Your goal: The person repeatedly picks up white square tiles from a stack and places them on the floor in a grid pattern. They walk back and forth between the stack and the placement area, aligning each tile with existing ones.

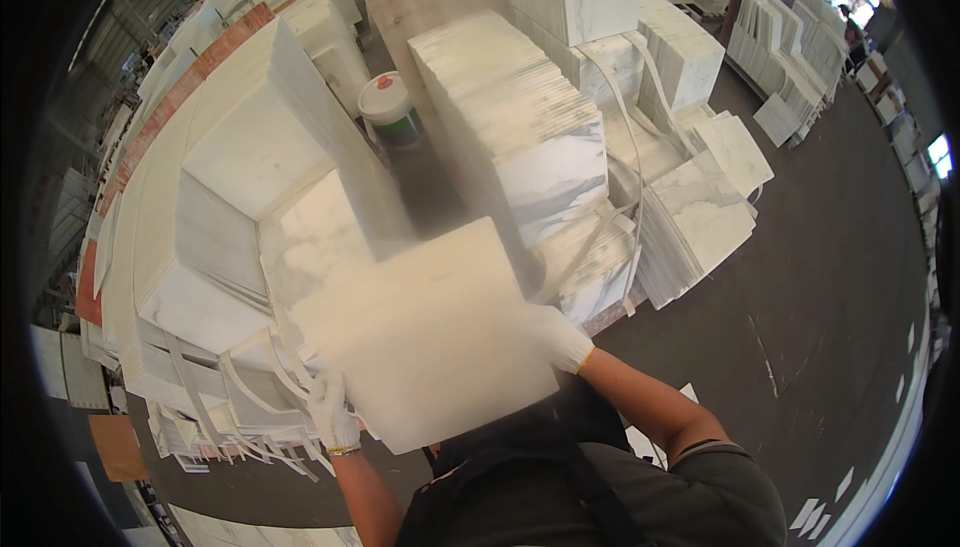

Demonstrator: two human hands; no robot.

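I'm in a big hall with a dark floor, open along my right, its far right edge bending away beside a pale line. At the floor's far right corner stands a row of thin slabs. Nearer, to my left, a long bank of pale stone blocks takes up much of the floor, with loose straps trailing at its near end. Ahead, right of a narrow gap, is a grey-veined stack; in the gap sits a white bucket with red on its lid. The white slab, a little blurred, is in front of me, raised and tilted above the floor's near part. My gloved left fingers hold its lower left edge, and my gloved right fingers its right edge, opened only to its thickness; their tips are partly hidden.
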